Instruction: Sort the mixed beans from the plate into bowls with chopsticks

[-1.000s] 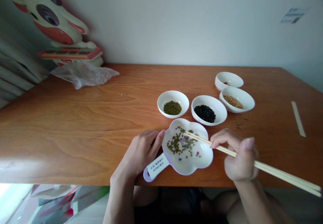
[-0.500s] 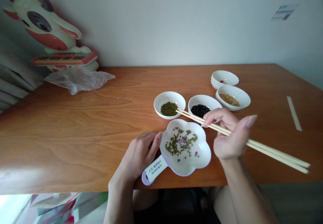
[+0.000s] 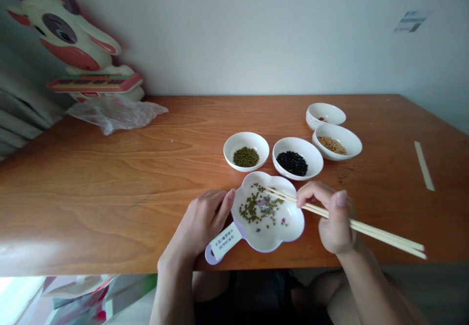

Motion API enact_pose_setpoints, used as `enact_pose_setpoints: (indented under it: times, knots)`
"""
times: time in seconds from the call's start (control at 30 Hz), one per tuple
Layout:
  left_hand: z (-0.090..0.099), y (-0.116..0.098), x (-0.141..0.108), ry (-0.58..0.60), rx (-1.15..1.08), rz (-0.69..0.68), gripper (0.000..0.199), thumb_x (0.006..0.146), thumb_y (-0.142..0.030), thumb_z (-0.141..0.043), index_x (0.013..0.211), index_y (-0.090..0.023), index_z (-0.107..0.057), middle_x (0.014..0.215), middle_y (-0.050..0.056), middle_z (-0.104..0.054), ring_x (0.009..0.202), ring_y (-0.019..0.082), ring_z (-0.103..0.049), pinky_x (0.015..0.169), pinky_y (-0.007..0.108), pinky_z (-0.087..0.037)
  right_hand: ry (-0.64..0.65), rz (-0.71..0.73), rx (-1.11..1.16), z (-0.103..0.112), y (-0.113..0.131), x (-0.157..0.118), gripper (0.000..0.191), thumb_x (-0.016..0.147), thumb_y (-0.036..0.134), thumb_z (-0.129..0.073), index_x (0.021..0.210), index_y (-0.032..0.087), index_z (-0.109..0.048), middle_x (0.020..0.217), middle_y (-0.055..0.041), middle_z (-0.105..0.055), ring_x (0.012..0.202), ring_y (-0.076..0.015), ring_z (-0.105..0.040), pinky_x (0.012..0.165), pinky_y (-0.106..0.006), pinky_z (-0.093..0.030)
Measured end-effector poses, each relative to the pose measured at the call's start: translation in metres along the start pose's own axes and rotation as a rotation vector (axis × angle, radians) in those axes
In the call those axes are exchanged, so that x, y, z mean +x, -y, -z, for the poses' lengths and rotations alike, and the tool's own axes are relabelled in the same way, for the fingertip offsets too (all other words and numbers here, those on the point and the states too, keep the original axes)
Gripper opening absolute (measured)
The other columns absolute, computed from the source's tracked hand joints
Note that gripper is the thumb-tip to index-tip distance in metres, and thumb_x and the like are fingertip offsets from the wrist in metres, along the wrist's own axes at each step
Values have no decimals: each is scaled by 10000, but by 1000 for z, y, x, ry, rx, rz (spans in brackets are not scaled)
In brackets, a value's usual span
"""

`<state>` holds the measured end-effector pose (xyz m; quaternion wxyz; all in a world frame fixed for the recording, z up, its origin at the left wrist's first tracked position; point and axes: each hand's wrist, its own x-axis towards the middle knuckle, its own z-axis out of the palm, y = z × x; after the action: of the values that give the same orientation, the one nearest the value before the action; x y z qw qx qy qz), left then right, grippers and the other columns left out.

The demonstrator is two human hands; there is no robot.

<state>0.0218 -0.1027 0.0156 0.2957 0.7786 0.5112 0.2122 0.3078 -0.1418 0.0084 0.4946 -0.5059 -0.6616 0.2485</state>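
Observation:
A white flower-shaped dish (image 3: 289,232) with a purple rim and a labelled handle rests near the table's front edge, green mung beans scattered over its bottom. My left hand (image 3: 205,222) is closed at the dish's left rim, the thumb against it and the other fingers partly hidden. In my right hand (image 3: 333,212) is a pair of wooden chopsticks (image 3: 384,237). Their tips reach into the dish, among the mung beans at its upper part; whether they pinch one I cannot tell. Behind the dish stands a white bowl (image 3: 230,145) holding mung beans (image 3: 245,157).
Beside it is a bowl of black beans (image 3: 292,162). Farther right stand a bowl of tan beans (image 3: 331,144) and a bowl (image 3: 331,113) with a few reddish pieces. A pale strip (image 3: 424,166) lies right; a cow-shaped toy keyboard (image 3: 95,83) and plastic bag (image 3: 117,115) sit back left.
My right hand has moved down and nearer, bringing the chopstick tips from the mung bean bowl's rim into the flower-shaped dish. My left hand has stayed at the dish.

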Motion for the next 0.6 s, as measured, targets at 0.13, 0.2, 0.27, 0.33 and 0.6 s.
enact_pose_setpoints:
  times: [0.13, 0.2, 0.27, 0.33, 0.6]
  knots:
    - [0, 2, 1, 12, -10, 2, 497, 1157, -466, -377, 788, -217, -598, 821, 36, -720, 757, 193, -628, 743, 313, -421, 0, 0, -23, -1, 2, 1, 760, 1108, 638, -119, 773, 238, -671, 757, -40, -675, 727, -201, -635, 668, -363, -454]
    - [0, 2, 1, 15, -8, 5, 498, 1158, -471, -374, 790, -218, -595, 821, 32, -715, 757, 192, -622, 746, 314, -416, -7, -3, -21, -1, 2, 2, 749, 1115, 625, -135, 768, 236, -673, 756, -40, -679, 724, -200, -637, 671, -363, -455]
    - [0, 2, 1, 19, -7, 7, 496, 1159, -472, -372, 791, -219, -589, 821, 28, -710, 763, 191, -621, 750, 314, -413, -23, -2, -12, -2, 3, 2, 739, 1121, 608, -152, 758, 234, -676, 746, -44, -686, 721, -204, -642, 676, -363, -459]
    - [1, 2, 1, 22, -11, 9, 494, 1160, -472, -370, 793, -218, -583, 824, 26, -707, 773, 189, -621, 756, 314, -410, -44, 0, -3, -2, 5, 1, 740, 1124, 596, -157, 745, 234, -680, 734, -51, -692, 719, -209, -647, 676, -366, -461]
    - [0, 2, 0, 29, -22, 14, 494, 1163, -481, -366, 807, -215, -582, 834, 26, -697, 780, 187, -607, 763, 319, -399, -138, 41, 35, -2, 7, 2, 770, 1114, 622, -198, 680, 235, -703, 702, -63, -715, 708, -227, -663, 663, -385, -459]
